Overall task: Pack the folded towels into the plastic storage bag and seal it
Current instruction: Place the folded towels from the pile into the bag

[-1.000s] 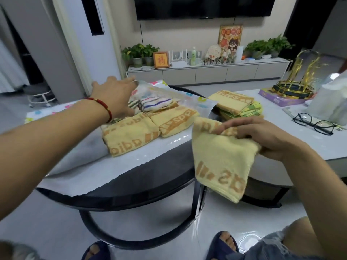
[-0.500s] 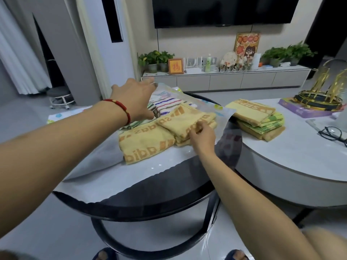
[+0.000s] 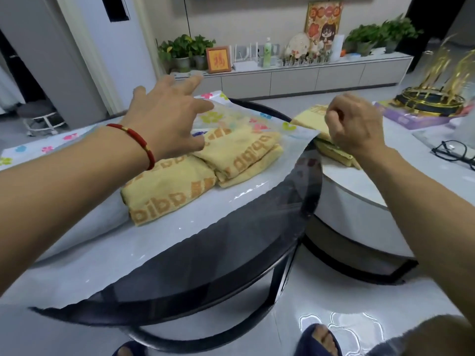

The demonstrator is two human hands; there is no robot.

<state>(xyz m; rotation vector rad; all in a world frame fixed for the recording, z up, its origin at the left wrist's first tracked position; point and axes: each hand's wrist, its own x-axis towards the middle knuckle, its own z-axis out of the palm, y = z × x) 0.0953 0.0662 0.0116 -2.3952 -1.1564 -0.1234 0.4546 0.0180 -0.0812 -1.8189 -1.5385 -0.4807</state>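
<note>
Reaching across to the waiting stack of towels point(image 3: 312, 119) on the neighbouring surface point(image 3: 401, 181), my right hand point(image 3: 356, 127) had left the yellow towel point(image 3: 246, 152) inside the plastic storage bag point(image 3: 231, 116) and pinched the next; my left hand point(image 3: 172, 111), fingers spread, held the bag's mouth up. More packing remained before sealing.

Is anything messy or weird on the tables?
Nothing spilled or broken. The plastic bag hangs a little over the dark table's front edge, and glasses lie loose on the white table.
</note>
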